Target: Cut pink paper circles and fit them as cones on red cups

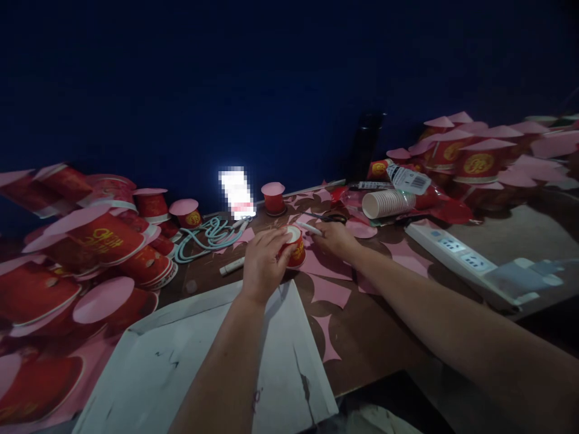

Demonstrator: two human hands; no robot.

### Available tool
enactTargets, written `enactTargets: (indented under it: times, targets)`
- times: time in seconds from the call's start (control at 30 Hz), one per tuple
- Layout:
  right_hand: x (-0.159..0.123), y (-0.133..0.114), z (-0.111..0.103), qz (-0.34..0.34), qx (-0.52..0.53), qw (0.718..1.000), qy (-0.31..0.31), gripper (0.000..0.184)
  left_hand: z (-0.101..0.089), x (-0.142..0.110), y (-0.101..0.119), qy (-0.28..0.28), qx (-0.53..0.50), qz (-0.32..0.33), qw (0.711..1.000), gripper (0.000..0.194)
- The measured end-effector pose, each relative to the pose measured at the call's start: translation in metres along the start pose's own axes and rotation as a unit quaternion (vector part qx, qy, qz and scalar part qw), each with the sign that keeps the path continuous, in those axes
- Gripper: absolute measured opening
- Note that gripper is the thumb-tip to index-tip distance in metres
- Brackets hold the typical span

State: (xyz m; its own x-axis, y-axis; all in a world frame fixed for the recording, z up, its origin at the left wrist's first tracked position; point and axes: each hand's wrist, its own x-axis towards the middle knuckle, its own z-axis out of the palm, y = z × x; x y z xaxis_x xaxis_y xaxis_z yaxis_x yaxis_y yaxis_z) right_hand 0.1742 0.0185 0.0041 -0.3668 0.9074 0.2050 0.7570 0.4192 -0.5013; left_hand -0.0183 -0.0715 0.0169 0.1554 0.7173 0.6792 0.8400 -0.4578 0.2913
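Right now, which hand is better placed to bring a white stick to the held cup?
Probably the right hand: it holds a white stick close beside the cup. The left hand is occupied, gripping the cup.

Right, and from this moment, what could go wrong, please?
The scissors lie just beyond the right hand, so it might catch on them while holding the white tube.

The left hand grips a red cup; if the cup is thin, a hard squeeze could dent it.

The piled cups on the left lean on one another, so a nudge may set some rolling.
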Motion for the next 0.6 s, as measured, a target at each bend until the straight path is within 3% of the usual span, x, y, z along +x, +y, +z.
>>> enactTargets:
  times: [0.1,0.3,0.47,0.6]
  targets:
    - [-0.004,-0.007,-0.002,-0.004,-0.072,0.997,-0.039,0.027,-0.001,0.0,0.0,-0.006,0.006,0.001,1.0,0.025]
    - [-0.008,-0.017,-0.002,-0.006,-0.143,0.988,-0.056,0.035,-0.001,0.0,0.001,-0.005,0.021,0.008,1.0,0.025]
    - [-0.008,-0.018,0.005,0.02,-0.15,0.988,-0.044,0.036,-0.001,0.003,-0.001,-0.005,0.027,0.001,1.0,0.024]
    - [-0.002,-0.014,0.013,0.021,-0.12,0.992,-0.03,0.051,-0.003,0.008,-0.003,-0.006,0.04,-0.001,0.999,0.024]
